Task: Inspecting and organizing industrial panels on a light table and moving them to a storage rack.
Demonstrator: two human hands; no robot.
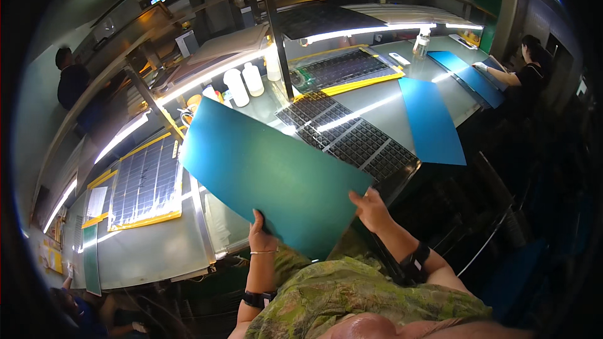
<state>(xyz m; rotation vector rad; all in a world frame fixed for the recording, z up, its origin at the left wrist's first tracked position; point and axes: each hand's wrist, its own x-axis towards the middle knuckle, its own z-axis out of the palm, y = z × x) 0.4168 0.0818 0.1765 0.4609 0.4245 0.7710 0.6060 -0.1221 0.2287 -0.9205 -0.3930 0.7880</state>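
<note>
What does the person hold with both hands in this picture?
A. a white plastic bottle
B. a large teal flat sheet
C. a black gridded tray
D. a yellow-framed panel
B: the left hand and the right hand each grip the near edge of the large teal flat sheet, which is lifted above the black gridded tray on the grey table.

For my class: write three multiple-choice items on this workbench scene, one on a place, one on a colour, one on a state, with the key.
1. Where does the black grid tray lie?
A. on the bench beyond the held sheet
B. on the floor
C. on a chair

2. What colour is the large sheet in the person's hands?
A. red
B. teal
C. white

3. How is that sheet held?
A. flat on the bench
B. rolled up
C. lifted, gripped by the left hand and right hand

Key: 1 A, it rests on the grey bench; 2 B, blue-green surface; 3 C, both hands grip its near edge.
</note>
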